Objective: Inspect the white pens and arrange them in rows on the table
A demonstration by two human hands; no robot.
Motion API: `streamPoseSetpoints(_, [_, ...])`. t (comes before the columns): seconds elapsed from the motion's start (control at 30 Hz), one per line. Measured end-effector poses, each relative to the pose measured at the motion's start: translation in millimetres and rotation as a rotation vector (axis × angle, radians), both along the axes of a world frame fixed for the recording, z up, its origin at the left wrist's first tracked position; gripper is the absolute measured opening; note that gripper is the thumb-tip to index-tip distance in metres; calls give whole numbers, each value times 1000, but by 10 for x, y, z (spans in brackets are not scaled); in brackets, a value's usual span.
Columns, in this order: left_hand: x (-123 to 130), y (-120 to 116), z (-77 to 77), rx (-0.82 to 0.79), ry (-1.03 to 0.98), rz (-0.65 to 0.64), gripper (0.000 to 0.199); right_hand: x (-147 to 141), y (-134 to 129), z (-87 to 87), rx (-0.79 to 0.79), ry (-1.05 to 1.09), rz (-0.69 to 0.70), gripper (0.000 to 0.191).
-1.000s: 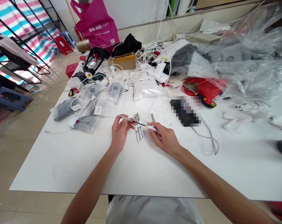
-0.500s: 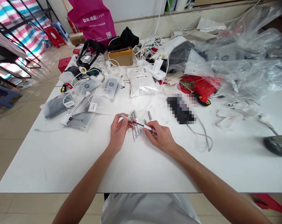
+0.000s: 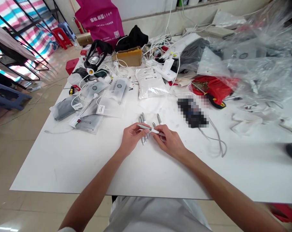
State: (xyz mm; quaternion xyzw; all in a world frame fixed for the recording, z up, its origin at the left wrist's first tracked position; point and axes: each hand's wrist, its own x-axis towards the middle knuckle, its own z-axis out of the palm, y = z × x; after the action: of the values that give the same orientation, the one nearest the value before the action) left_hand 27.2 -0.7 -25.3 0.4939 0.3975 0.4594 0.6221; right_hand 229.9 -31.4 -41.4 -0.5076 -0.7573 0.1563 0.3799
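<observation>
The left hand (image 3: pixel 131 138) and the right hand (image 3: pixel 170 143) reach in from the bottom of the view, forearms angled inward so the hands nearly meet over the white surface (image 3: pixel 63 167). Both grips are closed on one slim white pen (image 3: pixel 150 130), which lies roughly level between them above the surface, with the left fingers at one end and the right fingers at the other. Partly behind the hands lies a small bunch of grey-and-white pens (image 3: pixel 143 124), with a single pen (image 3: pixel 159 119) just beside it on the right. To the right, a pixelated dark object (image 3: pixel 193 112) trails a grey cable (image 3: pixel 215 141). To the left lie flat printed bags (image 3: pixel 89 124) and a dark pouch (image 3: pixel 63 108). Farther off are a white foil pouch (image 3: pixel 150 83), a red bag (image 3: pixel 213 90) with a screwdriver (image 3: pixel 217 102), and clear plastic sheeting (image 3: pixel 252 64). Beyond these sit a cardboard box (image 3: pixel 130 57), tangled white cables (image 3: pixel 160 48) and a magenta tote bag (image 3: pixel 97 16).
</observation>
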Motion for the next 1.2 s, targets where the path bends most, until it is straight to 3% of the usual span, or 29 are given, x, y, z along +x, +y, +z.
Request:
streamPoseSetpoints(0.17, [-6,5,-5,19,2,-3,20,4,-6,22,55,-64,71,22])
streamPoseSetpoints(0.33, [-7,5,19,5,-3,-17,21,-1,-15,48,-34,1,30,23])
streamPoseSetpoints(1.2, [-28,-12,33,19,-3,-95,23,-20,-28,87,-77,38,82,29])
